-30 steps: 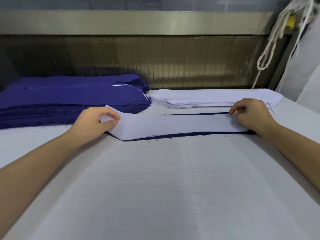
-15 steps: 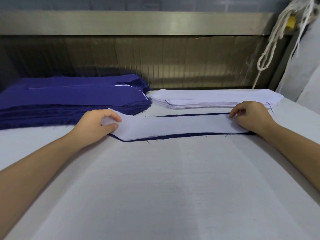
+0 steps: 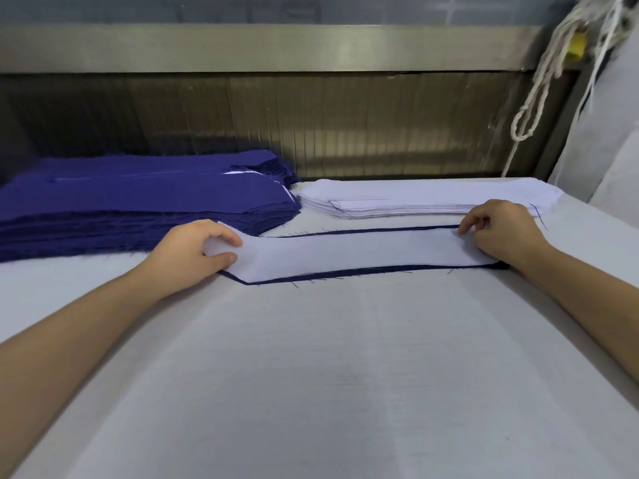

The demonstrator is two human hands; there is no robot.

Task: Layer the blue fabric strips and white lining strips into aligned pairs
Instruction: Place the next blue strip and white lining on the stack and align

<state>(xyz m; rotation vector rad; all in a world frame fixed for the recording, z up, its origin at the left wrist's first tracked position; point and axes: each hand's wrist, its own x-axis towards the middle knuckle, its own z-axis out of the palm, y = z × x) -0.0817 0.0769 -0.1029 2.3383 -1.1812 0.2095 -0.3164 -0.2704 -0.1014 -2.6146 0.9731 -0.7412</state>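
Note:
A white lining strip [image 3: 359, 252] lies across a blue fabric strip [image 3: 345, 273], whose dark edge shows as a thin border along the near and far sides. My left hand [image 3: 193, 252] pinches the white strip's left end between thumb and fingers. At the right end, my right hand [image 3: 501, 233] rests with curled fingers pinching the strip's far corner. A thick stack of blue strips [image 3: 138, 205] sits at the back left. A lower stack of white lining strips [image 3: 425, 198] sits at the back right.
The white padded table [image 3: 328, 375] stretches wide toward me. A metal-framed wall [image 3: 311, 126] runs along the back. A white cord [image 3: 539, 91] hangs at the upper right beside a pale fabric-covered surface [image 3: 619, 160].
The white strip's left end has come down flatter onto the blue strip and shifted a little. Both hands stay at the strip's ends.

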